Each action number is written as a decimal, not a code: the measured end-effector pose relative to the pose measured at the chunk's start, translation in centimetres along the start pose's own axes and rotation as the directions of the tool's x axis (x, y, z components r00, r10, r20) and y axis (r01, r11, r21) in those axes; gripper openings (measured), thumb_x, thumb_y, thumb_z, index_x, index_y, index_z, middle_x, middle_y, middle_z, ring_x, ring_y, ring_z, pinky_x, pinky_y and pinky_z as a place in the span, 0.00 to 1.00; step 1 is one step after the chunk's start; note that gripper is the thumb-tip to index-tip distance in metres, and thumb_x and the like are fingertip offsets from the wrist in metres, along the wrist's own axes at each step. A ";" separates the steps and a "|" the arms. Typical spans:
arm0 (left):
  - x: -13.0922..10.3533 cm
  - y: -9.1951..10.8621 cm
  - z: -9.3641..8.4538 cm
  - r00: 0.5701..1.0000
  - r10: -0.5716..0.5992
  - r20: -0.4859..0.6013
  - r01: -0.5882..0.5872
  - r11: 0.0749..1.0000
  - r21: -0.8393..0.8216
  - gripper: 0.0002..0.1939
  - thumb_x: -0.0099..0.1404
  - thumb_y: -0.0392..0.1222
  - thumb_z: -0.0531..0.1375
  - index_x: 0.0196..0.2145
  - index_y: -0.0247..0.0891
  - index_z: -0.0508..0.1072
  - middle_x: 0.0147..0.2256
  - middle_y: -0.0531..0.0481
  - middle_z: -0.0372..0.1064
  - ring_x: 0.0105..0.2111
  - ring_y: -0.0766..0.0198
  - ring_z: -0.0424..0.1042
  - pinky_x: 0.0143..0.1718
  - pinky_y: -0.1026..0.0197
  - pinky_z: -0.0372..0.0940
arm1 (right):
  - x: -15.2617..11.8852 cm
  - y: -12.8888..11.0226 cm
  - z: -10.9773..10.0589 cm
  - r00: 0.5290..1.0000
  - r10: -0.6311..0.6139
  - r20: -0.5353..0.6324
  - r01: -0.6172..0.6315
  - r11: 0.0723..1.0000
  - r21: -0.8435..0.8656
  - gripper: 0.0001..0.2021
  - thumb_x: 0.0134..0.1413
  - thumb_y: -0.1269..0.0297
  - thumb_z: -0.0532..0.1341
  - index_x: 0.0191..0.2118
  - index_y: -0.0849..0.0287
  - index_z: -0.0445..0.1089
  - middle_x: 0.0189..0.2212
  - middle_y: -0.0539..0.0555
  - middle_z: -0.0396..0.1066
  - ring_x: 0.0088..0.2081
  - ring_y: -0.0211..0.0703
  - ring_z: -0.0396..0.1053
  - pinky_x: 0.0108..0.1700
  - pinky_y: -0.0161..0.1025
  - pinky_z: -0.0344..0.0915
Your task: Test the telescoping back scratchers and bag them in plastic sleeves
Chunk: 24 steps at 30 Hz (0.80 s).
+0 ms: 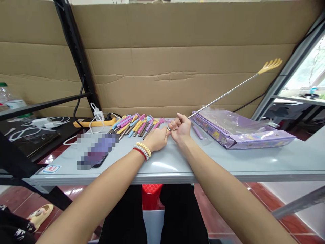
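Observation:
Both fists meet over the middle of the grey table (157, 171), closed on a back scratcher (224, 95). Its thin metal rod, stretched long, slants up to the right and ends in a yellow claw-shaped head. My right hand (179, 128) wraps around the rod. At the rod's lower end, my left hand (157, 138) is closed with its fingers touching the right hand; the handle is mostly hidden in my grip. Behind my left hand lies a row of short back scratchers (137, 126) with pink, yellow, blue and purple heads.
An opened purple box (243, 135) with clear plastic lies at the right, beside a purple stick (197, 132). At the left are a phone (100, 161), a yellow power strip (82, 122) and white cables. Cardboard (177, 57) walls off the back; a black post (78, 51) rises at left.

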<state>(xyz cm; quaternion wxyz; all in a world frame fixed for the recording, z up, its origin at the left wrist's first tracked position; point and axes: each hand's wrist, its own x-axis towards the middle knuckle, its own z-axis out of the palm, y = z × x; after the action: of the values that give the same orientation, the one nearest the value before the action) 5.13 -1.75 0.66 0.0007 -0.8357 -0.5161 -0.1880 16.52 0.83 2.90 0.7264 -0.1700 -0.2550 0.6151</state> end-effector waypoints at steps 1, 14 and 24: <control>0.0 -0.2 0.1 1.000 0.016 -0.012 -0.016 1.000 -0.021 0.19 0.70 0.48 0.42 0.47 0.36 0.65 0.37 0.40 0.73 0.37 0.51 0.73 0.37 0.54 0.63 | 0.0 -0.1 0.0 1.000 0.017 0.019 -0.017 1.000 0.019 0.25 0.50 0.60 0.58 0.21 0.56 0.36 0.10 0.40 0.36 0.11 0.29 0.38 0.14 0.31 0.42; -0.5 -0.9 -0.3 0.987 0.142 -0.071 -0.144 0.989 -0.025 0.19 0.70 0.46 0.43 0.31 0.39 0.70 0.30 0.46 0.72 0.32 0.60 0.71 0.35 0.59 0.61 | 1.8 -4.2 -1.5 0.982 -0.030 -0.188 0.059 0.987 0.147 0.27 0.61 0.42 0.44 0.20 0.57 0.38 0.10 0.42 0.37 0.11 0.32 0.41 0.13 0.31 0.42; -0.7 -1.4 -0.5 0.986 0.163 0.035 -0.159 0.983 -0.092 0.20 0.70 0.47 0.42 0.37 0.39 0.72 0.31 0.47 0.71 0.33 0.59 0.70 0.37 0.58 0.62 | 2.4 -8.5 -3.6 0.967 -0.195 -0.162 0.214 0.971 0.109 0.26 0.60 0.43 0.46 0.20 0.57 0.41 0.10 0.41 0.39 0.11 0.31 0.40 0.13 0.31 0.41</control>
<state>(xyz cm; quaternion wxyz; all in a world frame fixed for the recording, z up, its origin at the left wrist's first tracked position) 3.51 -1.80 0.65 -0.0323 -0.8776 -0.4380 -0.1924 25.76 1.85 5.10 0.8124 -0.1425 -0.1765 0.5371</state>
